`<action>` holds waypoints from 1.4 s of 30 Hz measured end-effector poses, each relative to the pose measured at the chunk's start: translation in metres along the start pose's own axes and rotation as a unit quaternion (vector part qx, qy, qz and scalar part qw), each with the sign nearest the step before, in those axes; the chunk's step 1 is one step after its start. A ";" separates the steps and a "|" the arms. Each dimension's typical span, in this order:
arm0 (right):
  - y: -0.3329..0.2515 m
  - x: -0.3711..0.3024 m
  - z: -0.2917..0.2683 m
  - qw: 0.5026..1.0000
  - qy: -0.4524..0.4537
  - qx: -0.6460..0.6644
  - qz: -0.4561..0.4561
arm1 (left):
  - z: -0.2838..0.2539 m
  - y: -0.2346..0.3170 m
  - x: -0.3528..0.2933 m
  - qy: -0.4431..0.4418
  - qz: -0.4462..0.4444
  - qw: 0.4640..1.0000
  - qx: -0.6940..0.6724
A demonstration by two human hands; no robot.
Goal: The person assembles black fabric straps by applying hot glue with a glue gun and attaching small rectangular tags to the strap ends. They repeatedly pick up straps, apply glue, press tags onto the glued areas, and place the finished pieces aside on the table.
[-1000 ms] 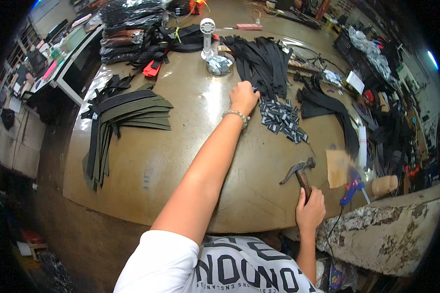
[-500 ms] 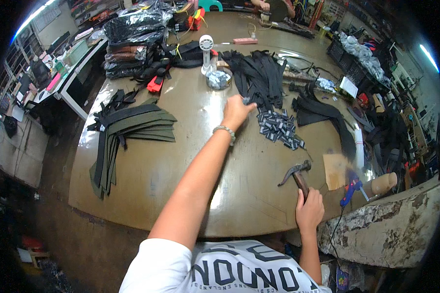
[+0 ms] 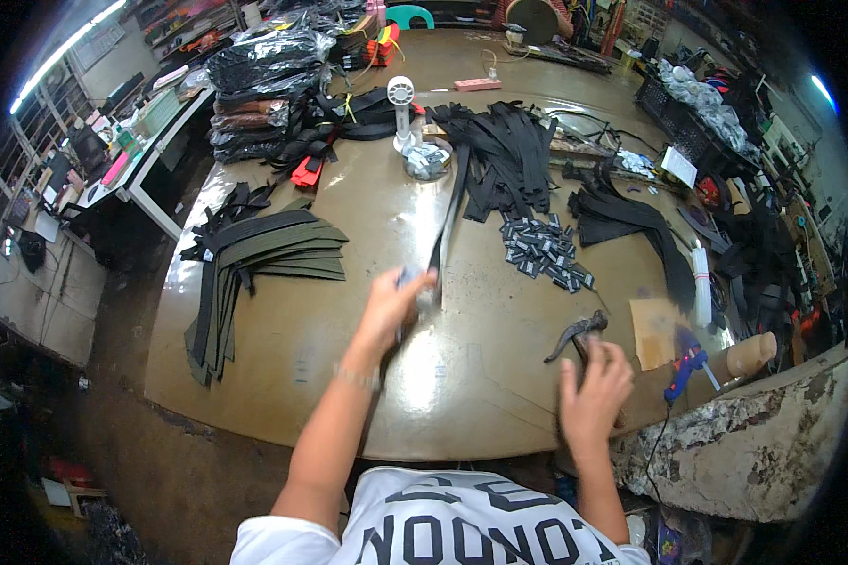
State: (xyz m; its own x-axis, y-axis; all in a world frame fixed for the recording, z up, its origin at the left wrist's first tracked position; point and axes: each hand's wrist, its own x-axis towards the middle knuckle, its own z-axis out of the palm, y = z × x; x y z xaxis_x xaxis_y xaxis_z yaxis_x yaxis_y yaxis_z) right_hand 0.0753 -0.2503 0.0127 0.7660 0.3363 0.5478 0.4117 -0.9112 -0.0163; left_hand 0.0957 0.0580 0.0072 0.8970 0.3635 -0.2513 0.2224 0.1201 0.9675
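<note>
Left hand [image 3: 391, 306] grips a black strap [image 3: 448, 221], its long axis running away toward the table's [image 3: 283, 339] far edge. Right hand [image 3: 594, 391], near edge, is wrapped around a hammer [image 3: 577, 334].

Stack of black goods in clear plastic bags [image 3: 264, 80]: far left of the table, glossy, piled several high. White rectangular label card [image 3: 678, 166]: far right, beside black strap heaps. Pile of clear plastic packets [image 3: 702, 99]: on a dark crate, far right. Brown cardboard piece [image 3: 652, 331]: flat, near right table edge.
</note>
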 end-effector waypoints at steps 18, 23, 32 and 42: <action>-0.100 0.050 0.066 0.450 -0.609 0.619 0.206 | -0.025 -0.031 -0.161 -0.049 0.023 0.978 0.204; -0.089 0.160 0.120 0.560 -0.545 0.605 0.152 | -0.015 -0.041 -0.183 -0.050 0.096 0.930 0.351; -0.122 0.187 0.183 0.885 -0.218 0.409 -0.050 | -0.012 -0.065 -0.201 0.024 0.196 0.890 0.410; 0.028 0.007 0.011 0.925 0.110 0.295 0.213 | -0.025 -0.067 -0.204 -0.053 0.314 0.834 0.451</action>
State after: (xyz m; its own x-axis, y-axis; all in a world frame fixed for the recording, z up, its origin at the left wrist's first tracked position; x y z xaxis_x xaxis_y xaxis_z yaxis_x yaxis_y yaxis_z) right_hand 0.0974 -0.2708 0.0065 0.8282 -0.1389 0.5429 0.3438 -0.6392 -0.6880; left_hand -0.1117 -0.0016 -0.0073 0.9627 0.0025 0.2706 -0.1513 -0.8240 0.5460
